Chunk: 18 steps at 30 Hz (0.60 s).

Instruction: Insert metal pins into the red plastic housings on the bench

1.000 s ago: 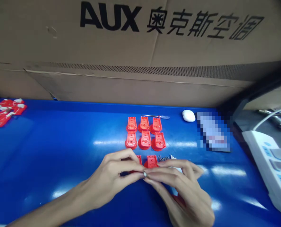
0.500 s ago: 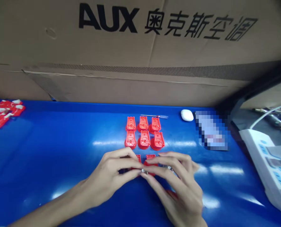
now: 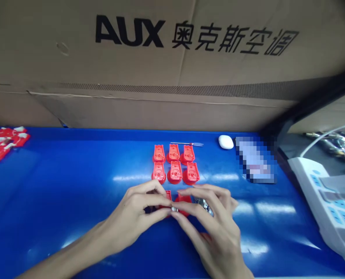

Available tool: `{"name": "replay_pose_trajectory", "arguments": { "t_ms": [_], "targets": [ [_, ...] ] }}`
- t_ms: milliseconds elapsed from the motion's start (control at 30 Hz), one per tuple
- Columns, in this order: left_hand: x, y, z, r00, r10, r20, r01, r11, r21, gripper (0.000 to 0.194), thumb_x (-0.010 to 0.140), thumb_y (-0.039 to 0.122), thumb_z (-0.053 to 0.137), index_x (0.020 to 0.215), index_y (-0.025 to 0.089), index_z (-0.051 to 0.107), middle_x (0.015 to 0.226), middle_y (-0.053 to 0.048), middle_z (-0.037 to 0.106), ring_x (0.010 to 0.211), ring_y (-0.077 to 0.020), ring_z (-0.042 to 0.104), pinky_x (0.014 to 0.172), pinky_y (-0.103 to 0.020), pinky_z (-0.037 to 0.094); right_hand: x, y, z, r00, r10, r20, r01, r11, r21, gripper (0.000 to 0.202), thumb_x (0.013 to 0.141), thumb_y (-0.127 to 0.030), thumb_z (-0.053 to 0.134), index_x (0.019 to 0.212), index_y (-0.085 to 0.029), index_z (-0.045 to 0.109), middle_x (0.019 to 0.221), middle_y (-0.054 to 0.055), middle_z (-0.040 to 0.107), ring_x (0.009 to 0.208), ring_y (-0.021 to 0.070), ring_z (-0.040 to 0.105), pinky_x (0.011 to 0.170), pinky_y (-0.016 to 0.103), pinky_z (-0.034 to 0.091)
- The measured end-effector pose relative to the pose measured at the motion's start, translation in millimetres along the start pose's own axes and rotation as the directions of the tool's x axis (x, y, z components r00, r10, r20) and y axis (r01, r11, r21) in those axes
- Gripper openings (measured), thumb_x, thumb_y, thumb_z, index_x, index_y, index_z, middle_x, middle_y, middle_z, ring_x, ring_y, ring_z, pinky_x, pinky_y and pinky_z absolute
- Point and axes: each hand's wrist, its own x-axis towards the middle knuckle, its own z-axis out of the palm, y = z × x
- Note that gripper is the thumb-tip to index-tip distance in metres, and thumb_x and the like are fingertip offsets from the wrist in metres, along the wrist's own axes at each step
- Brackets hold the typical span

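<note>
Between the fingertips of my two hands is a small silvery metal part (image 3: 175,209), too small to make out its kind. My left hand (image 3: 131,213) pinches it from one side with thumb and fingers. From the other side my right hand (image 3: 215,221) holds it too, its thumb and index finger meeting the left fingertips. Just behind the fingers stand two red plastic housings (image 3: 184,198), partly covered. Shiny small metal pieces (image 3: 203,204) show past the right fingers. Farther back, several similar red housings (image 3: 175,173) stand in two rows on the blue table (image 3: 82,174).
A screwdriver (image 3: 186,144) lies behind the rows. To its right are a white rounded case (image 3: 226,142) and a blurred-out phone-like object (image 3: 255,161). A white power strip (image 3: 326,201) sits at the right edge, red-and-white parts (image 3: 8,141) at far left. Cardboard (image 3: 131,110) walls the back.
The camera view has tilted and shifted slightly. Both hands keep the small metal part pinched, with the right fingers moved a little, showing more of the metal pieces behind them.
</note>
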Motion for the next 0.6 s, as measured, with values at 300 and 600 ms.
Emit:
{"name": "replay_pose_trajectory", "arguments": {
  "t_ms": [300,600],
  "targets": [
    [0,2,-3.7,1.0,-0.012,-0.018,0.014,0.995,0.097,0.026,0.1,0.03,0.083,0.125,0.03,0.079,0.099,0.001,0.068,0.084,-0.014,0.064,0.078,-0.026,0.052,-17,-2,-18,0.994,0.06,-0.092,-0.062,0.998,-0.025,0.044,0.101,-0.029,0.079,0.143,-0.03,0.068,0.143,0.012,0.067,0.128,0.0339,0.062,0.106,0.053,0.047],
    [-3,-1,0.6,0.994,-0.1,-0.05,0.111,0.931,0.348,0.073,0.084,0.044,0.096,0.149,0.033,0.064,0.079,0.008,0.056,0.066,-0.0129,0.053,0.065,-0.025,0.045,-57,0,-7,0.884,0.407,-0.23,-0.378,0.912,0.16,0.036,0.102,-0.022,0.075,0.138,-0.023,0.07,0.093,0.004,0.074,0.077,0.0197,0.067,0.073,0.035,0.054]
  ]
}}
